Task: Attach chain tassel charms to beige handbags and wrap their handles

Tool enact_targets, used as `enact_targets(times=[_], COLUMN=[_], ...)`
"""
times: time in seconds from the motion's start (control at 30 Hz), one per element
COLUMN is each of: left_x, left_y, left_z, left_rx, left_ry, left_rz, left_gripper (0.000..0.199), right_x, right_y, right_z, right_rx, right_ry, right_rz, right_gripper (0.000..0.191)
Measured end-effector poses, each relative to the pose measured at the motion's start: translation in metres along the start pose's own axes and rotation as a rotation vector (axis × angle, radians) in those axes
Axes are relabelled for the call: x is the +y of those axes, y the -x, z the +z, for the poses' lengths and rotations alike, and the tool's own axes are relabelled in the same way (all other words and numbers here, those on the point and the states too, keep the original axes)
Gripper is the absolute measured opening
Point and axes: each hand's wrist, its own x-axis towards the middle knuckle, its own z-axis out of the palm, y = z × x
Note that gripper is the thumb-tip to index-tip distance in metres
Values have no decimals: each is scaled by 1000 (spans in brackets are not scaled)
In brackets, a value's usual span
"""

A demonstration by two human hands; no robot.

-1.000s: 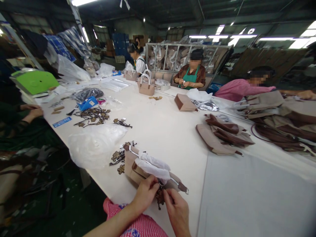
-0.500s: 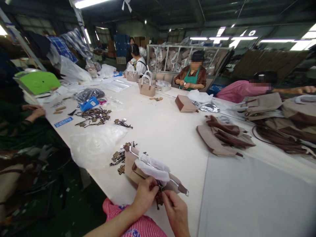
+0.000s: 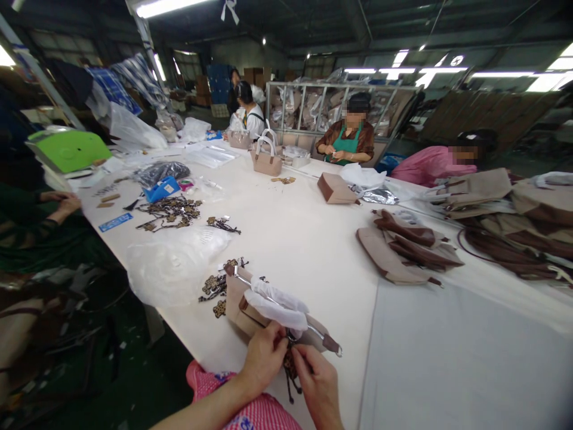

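Note:
A beige and brown handbag with white-wrapped handles stands at the table's near edge. My left hand is closed at the bag's near side, its fingertips pinching by the base of the handle. Close to its right, my right hand pinches the upper part of a dark leopard-patterned charm. The charm's cords hang down between both hands. What the left fingertips hold is too small to make out. More patterned charms lie just left of the bag.
Clear plastic, a pile of charms and a blue packet lie to the left. Brown and beige bags lie to the right. Across the table sits a person in a green apron; another person's hands are at left.
The charm's cords now hang lower and more freely between my hands. My right hand has shifted slightly. The person in pink at the right has drawn in an outstretched arm.

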Motion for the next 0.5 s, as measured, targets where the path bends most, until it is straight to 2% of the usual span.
enact_targets(times=[0.3,0.5], left_x=[-3,-4], left_y=[-2,-6], left_z=[-4,-5], left_rx=[-73,-102], left_ry=[162,244], left_rz=[0,22], left_gripper=[1,13], right_x=[-1,-2], right_y=[-4,-6], right_z=[2,2], right_rx=[7,17], right_ry=[104,142], right_rz=[79,66], right_gripper=[45,49])
